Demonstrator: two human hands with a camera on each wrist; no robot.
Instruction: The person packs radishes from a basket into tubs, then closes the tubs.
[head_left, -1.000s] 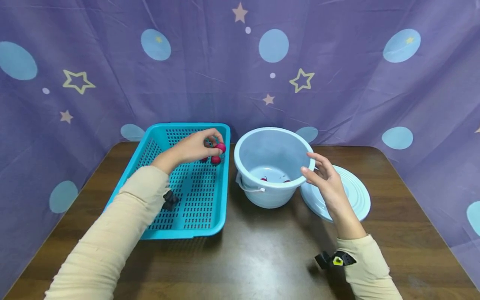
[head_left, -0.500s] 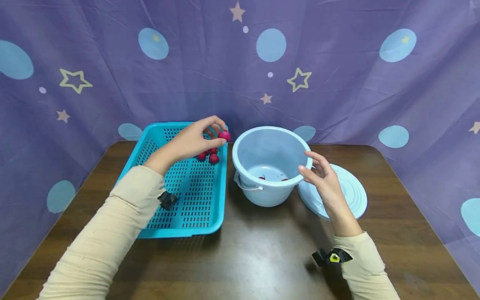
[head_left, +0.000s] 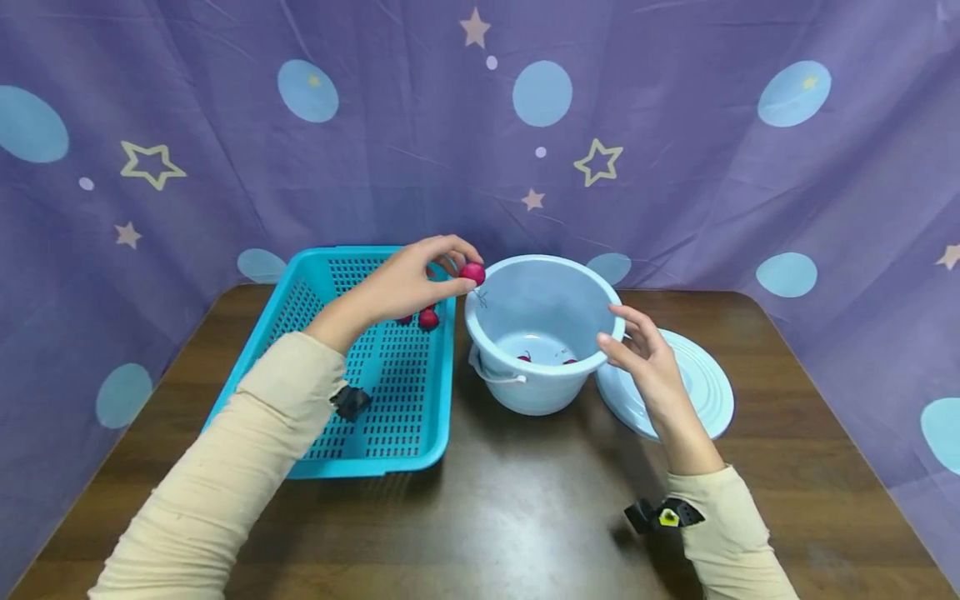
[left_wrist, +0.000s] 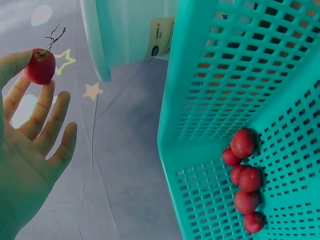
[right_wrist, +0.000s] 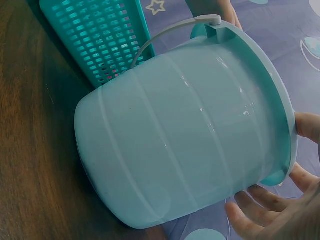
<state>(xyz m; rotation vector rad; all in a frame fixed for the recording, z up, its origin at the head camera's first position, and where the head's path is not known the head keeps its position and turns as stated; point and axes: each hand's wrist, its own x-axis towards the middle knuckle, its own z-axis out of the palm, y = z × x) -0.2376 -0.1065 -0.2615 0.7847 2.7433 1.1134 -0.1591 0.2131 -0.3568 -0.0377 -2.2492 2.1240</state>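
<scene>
My left hand (head_left: 420, 275) pinches a red radish (head_left: 472, 273) between thumb and fingertips, at the left edge of the bucket's rim. Thin dry stalks stick out of the radish (left_wrist: 41, 66) in the left wrist view. My right hand (head_left: 652, 362) holds the pale blue bucket (head_left: 536, 392) by its right rim, thumb and fingers on either side. Inside the bucket a few red radishes (head_left: 524, 358) show partly at the bottom. Several more radishes (left_wrist: 246, 179) lie in the turquoise basket (head_left: 447, 392), partly covered by my left hand in the head view.
Behind the bucket's right side lies a pale blue lid (head_left: 708, 387) on the wooden table (head_left: 517, 517). The bucket's handle (head_left: 495, 375) hangs down at its front left. A purple curtain (head_left: 420, 125) closes off the back.
My left hand has lifted the radish out of the basket and carried it right to the bucket's rim. My right hand stays on the bucket.
</scene>
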